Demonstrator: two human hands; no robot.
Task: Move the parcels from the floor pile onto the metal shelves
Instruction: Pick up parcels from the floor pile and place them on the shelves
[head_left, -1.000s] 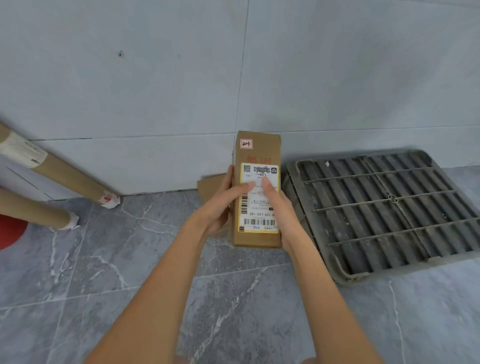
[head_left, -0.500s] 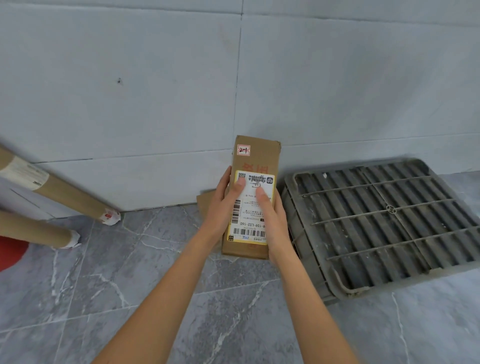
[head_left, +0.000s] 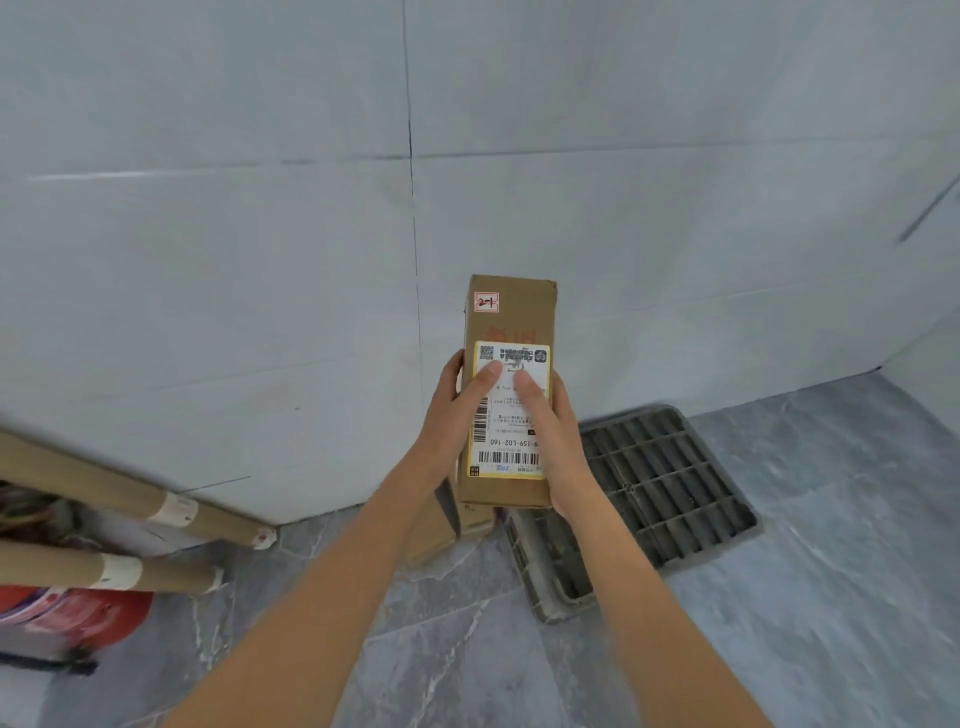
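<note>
A long brown cardboard parcel with a yellow-edged shipping label is held up in front of the grey wall. My left hand grips its left side with the thumb on the label. My right hand grips its right side, thumb also on the label. Below it, another brown parcel sits on the floor against the wall, partly hidden by my left forearm. No metal shelves are in view.
A grey slatted plastic pallet lies on the floor to the right. Two long cardboard tubes lean at the left, above a red object. Grey marble floor tiles spread below.
Both hands have lifted the parcel up off the floor, away from the pallet. The view has risen and swung, showing more wall and the room corner at right.
</note>
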